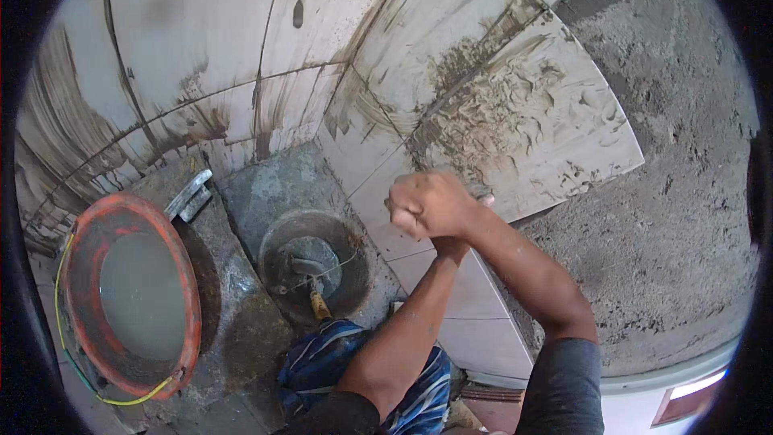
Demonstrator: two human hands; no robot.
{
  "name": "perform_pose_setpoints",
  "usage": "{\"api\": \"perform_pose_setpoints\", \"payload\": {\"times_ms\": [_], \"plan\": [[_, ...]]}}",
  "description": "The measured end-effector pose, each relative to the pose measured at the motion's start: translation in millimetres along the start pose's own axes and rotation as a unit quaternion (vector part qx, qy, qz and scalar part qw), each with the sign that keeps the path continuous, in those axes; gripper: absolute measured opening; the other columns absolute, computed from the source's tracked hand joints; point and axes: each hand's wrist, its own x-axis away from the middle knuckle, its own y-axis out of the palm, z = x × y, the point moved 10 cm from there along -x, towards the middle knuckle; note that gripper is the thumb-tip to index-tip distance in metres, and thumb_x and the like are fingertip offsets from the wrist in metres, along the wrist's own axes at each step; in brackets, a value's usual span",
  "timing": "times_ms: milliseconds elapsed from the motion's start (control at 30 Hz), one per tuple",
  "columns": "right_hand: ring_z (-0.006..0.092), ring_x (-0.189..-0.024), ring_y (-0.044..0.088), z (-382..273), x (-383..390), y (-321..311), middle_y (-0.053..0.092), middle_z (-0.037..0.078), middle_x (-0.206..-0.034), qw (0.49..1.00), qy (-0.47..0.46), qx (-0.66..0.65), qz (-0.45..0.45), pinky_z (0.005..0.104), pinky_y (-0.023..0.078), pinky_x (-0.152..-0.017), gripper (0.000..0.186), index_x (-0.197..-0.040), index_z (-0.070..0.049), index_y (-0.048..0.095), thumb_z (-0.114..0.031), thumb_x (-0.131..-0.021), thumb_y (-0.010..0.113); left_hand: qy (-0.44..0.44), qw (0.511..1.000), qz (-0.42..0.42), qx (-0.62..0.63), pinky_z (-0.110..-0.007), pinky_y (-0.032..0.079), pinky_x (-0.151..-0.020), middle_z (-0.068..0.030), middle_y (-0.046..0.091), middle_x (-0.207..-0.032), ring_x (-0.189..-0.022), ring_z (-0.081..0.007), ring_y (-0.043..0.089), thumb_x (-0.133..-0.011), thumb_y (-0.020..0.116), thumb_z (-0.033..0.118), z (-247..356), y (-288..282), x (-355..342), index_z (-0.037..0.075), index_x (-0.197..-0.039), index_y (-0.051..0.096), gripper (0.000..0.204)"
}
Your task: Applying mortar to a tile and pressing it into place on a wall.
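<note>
My two hands are closed into fists and pressed together over the near edge of a large pale floor tile [547, 125] smeared with grey mortar. My left hand [411, 213] comes up from the lower centre, and its knuckles face left. Pressed against it from the right is my right hand [460, 200]. A small grey tip [485, 197] sticks out beside the right hand; I cannot tell what it belongs to. Both fists hang just above the joint between this tile and the smaller tile [475, 306] below it.
An orange bucket [190, 306] of cloudy water stands at the left. Beside it, a dark round pan [278, 246] holds mortar and a trowel [316, 274] with a yellow handle. A grey metal bar [188, 193] lies on the wet slab. A rough mortar bed [684, 217] fills the right side.
</note>
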Motion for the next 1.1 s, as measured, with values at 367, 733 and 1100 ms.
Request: {"api": "perform_pose_setpoints", "payload": {"times_ms": [367,733,1100], "plan": [[0.0369,-0.091,0.066,-18,16,-156,0.067,0.013,-0.095,0.976,0.095,0.122,0.153,0.0504,0.052,-0.076,0.012,-0.088,-0.012,0.065,-0.021,-0.082,0.068,-0.041,0.996,-0.054,-0.058,-0.044,0.049,-0.096,-0.0218,0.068,-0.120,-0.113,-0.0393,0.063,-0.073,0.086,0.035,-21,-4,-27,-0.002,-0.120,0.068,0.063],[0.0370,-0.117,0.059,35,53,-298,0.063,0.018,-0.114,0.808,0.380,0.421,0.159,0.0483,0.051,-0.095,0.039,-0.111,-0.004,0.058,-0.030,-0.086,0.073,-0.159,0.978,-0.096,-0.099,-0.046,0.051,-0.093,-0.0238,0.070,-0.113,-0.105,-0.0386,0.066,-0.069,0.090,0.049,22,11,-24,-0.006,-0.111,0.072,0.071],[0.0365,-0.115,0.060,46,50,-307,0.066,0.017,-0.113,0.823,0.432,0.334,0.157,0.0480,0.050,-0.094,0.040,-0.106,-0.003,0.059,-0.031,-0.083,0.077,-0.156,0.986,0.009,-0.065,-0.043,0.052,-0.092,-0.0207,0.072,-0.112,-0.102,-0.0348,0.068,-0.070,0.092,0.042,16,-3,-25,-0.006,-0.110,0.072,0.066]]}}
